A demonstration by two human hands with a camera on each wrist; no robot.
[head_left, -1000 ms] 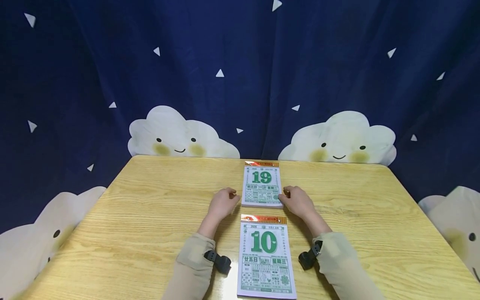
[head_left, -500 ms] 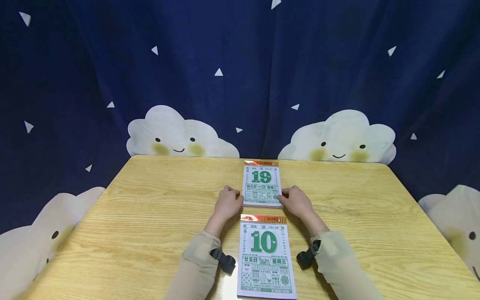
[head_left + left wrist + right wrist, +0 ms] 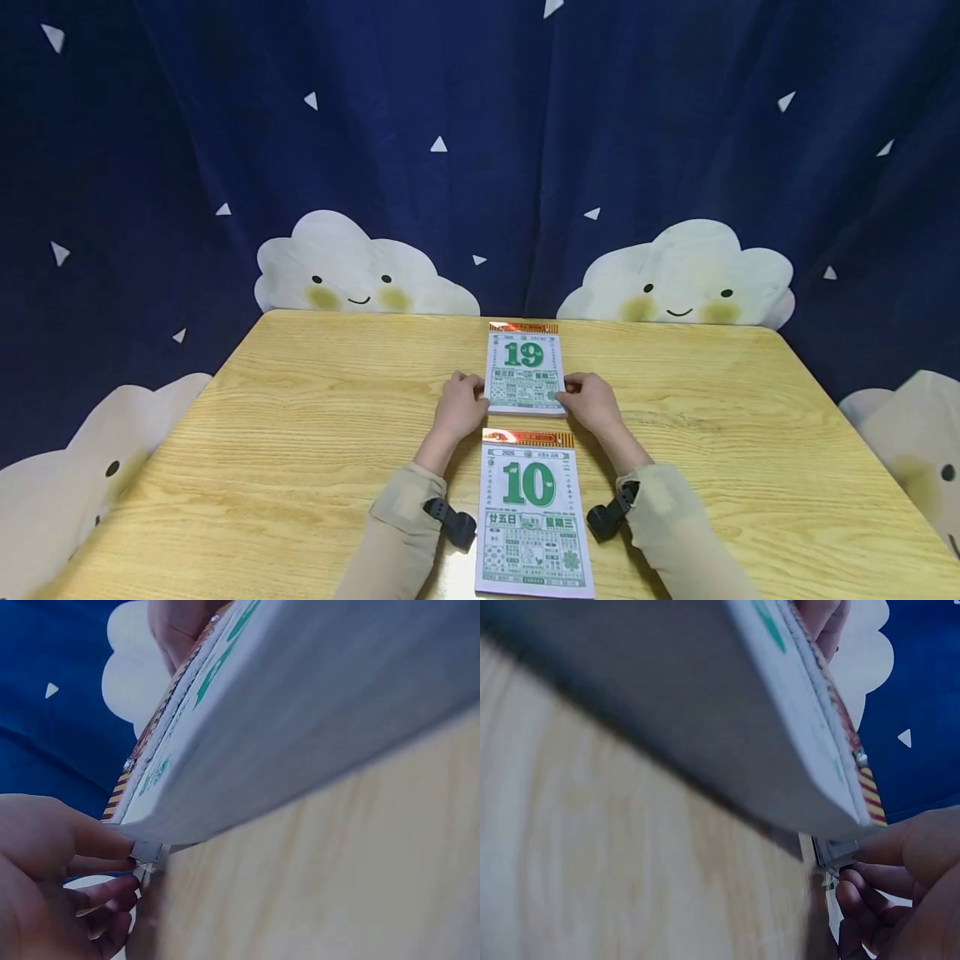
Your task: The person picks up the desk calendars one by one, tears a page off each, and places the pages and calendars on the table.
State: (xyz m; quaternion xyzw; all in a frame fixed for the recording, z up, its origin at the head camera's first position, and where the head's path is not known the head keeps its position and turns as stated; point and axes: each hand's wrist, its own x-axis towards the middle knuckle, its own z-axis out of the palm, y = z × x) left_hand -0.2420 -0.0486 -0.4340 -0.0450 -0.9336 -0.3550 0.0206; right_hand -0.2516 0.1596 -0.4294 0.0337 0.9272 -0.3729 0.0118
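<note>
A tear-off calendar (image 3: pixel 523 354) showing a green 19 lies flat toward the table's far edge. At its lower left corner, my left hand (image 3: pixel 460 408) pinches the pad, thumb on the side and other fingers curled. My right hand (image 3: pixel 594 402) pinches the lower right corner, its thumb over the printed page. Closer to me, between my forearms, lies a second calendar (image 3: pixel 534 533) with a green 10 and a red-and-gold header strip. Its thick white side (image 3: pixel 300 712) fills much of the left wrist view, where the far pad's corner (image 3: pixel 146 851) shows at my thumb.
The light wooden table (image 3: pixel 300 433) has its far edge just behind the upper calendar. Behind it hangs a dark blue curtain (image 3: pixel 450 83) with white triangles and smiling clouds. Black wrist cameras (image 3: pixel 455 527) sit close beside the near calendar on both sides.
My left hand has moved right, from beside the far calendar onto its lower left corner. My right hand keeps its place at the other corner. Both calendars lie much as before.
</note>
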